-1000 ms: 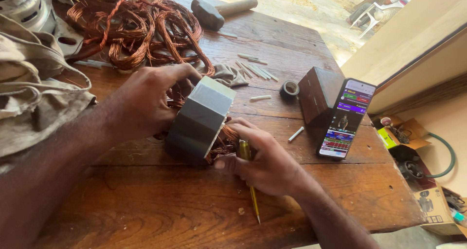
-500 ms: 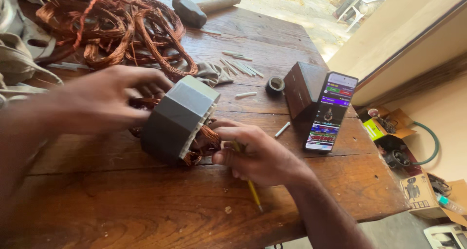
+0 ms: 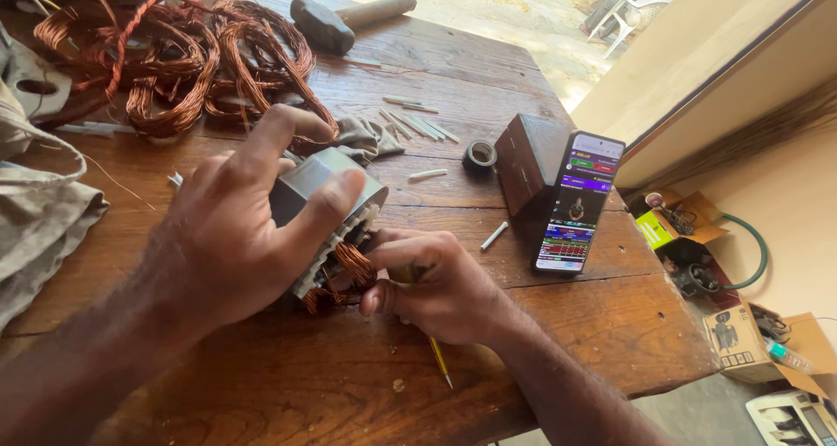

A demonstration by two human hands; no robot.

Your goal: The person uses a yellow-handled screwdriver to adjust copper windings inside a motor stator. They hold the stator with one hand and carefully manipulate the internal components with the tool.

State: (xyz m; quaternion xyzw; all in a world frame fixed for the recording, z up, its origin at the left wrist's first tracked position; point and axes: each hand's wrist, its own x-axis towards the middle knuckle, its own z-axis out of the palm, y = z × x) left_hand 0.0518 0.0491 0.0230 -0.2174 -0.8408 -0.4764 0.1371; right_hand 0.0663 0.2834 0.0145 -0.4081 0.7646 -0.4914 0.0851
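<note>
My left hand [image 3: 231, 228] grips a grey metal motor stator [image 3: 336, 211] from above, holding it on the wooden table [image 3: 261, 385]. Copper winding [image 3: 349, 267] sticks out of the stator's near end. My right hand [image 3: 436, 285] is closed around a thin yellow-handled tool [image 3: 438, 359] whose end points toward me, and its fingers press against the copper winding at the stator's end.
A heap of loose copper wire [image 3: 192, 62] lies at the back left, a hammer [image 3: 344, 14] behind it. Short white sticks [image 3: 418, 123], a tape roll [image 3: 479, 154] and a phone [image 3: 577, 202] leaning on a dark wooden block [image 3: 523, 163] sit to the right. Cloth [image 3: 39, 211] lies left.
My left hand has shifted over the top of the stator and turned it. My right hand has closed in against the copper end of the stator.
</note>
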